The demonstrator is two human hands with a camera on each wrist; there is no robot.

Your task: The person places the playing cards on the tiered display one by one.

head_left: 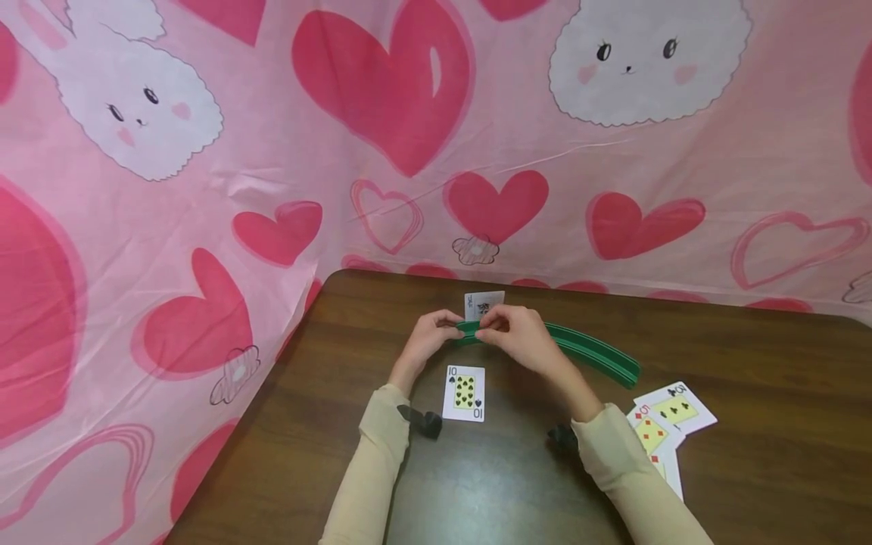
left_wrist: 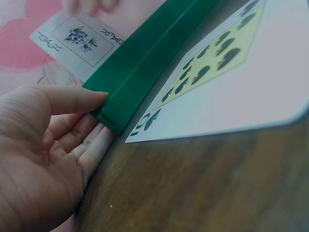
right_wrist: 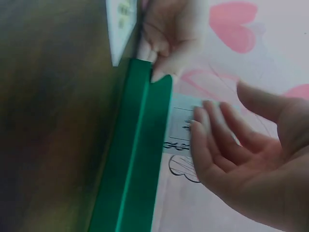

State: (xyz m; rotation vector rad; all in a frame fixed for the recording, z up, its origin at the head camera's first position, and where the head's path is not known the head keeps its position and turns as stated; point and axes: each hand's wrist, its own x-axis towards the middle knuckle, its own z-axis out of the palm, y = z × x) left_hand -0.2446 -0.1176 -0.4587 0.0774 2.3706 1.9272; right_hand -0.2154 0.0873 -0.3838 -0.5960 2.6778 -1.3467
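A curved green card holder (head_left: 596, 354) lies on the table. My left hand (head_left: 424, 339) pinches its left end between thumb and fingers, as the left wrist view shows on the green rail (left_wrist: 145, 67). A joker card (head_left: 479, 302) stands upright in or against the holder near that end. My right hand (head_left: 523, 338) is beside the joker. In the right wrist view its thumb is apart from its loosely bent fingers (right_wrist: 212, 130), which overlap the card's face; whether they touch it is unclear. Nearer to me, a ten of spades (head_left: 465, 393) lies face up.
Several loose cards overlap at the right, among them a three of clubs (head_left: 676, 409) and a five of diamonds (head_left: 649, 435). The brown wooden table (head_left: 770, 363) meets a pink cloth with hearts and rabbits (head_left: 422, 151) at its back and left edges.
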